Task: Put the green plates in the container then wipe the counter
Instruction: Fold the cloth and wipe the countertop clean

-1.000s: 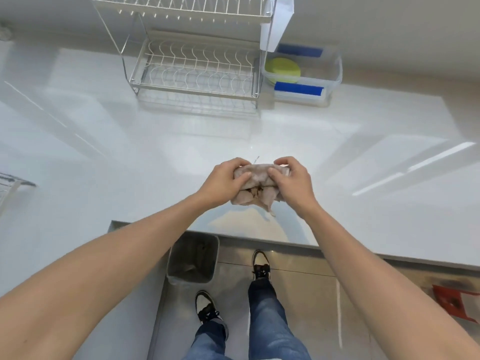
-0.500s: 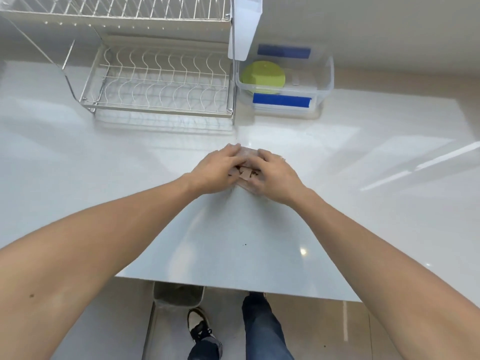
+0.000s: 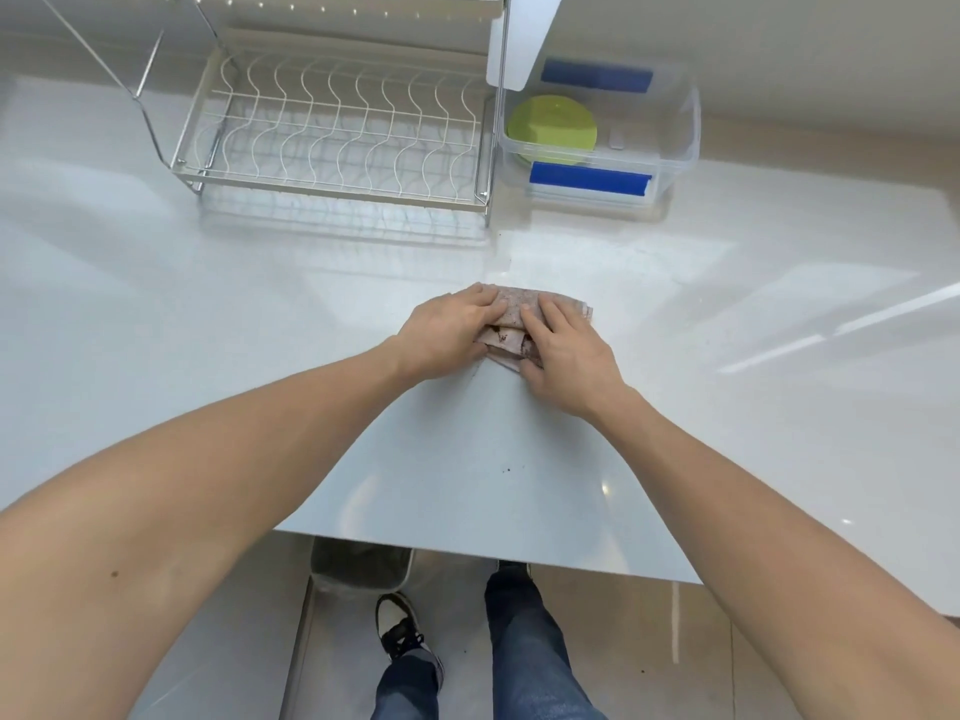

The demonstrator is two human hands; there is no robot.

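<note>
A folded brownish cloth (image 3: pixel 514 301), soiled with dark crumbs, lies on the white counter (image 3: pixel 260 314) in the middle of the view. My left hand (image 3: pixel 447 332) presses on its left side and my right hand (image 3: pixel 566 356) presses on its right side, fingers flat over it. Green plates (image 3: pixel 551 128) sit stacked inside a clear plastic container (image 3: pixel 680 122) with blue handles at the back right. A few dark crumbs (image 3: pixel 506 467) lie on the counter nearer to me.
A wire dish rack (image 3: pixel 332 132) stands at the back left, beside the container. Below the counter's front edge a small bin (image 3: pixel 358 563) stands on the floor, next to my feet (image 3: pixel 400 626).
The cloth was held up over the counter's front edge above the bin; both hands have carried it forward and set it flat on the counter. The view moved closer to the rack.
</note>
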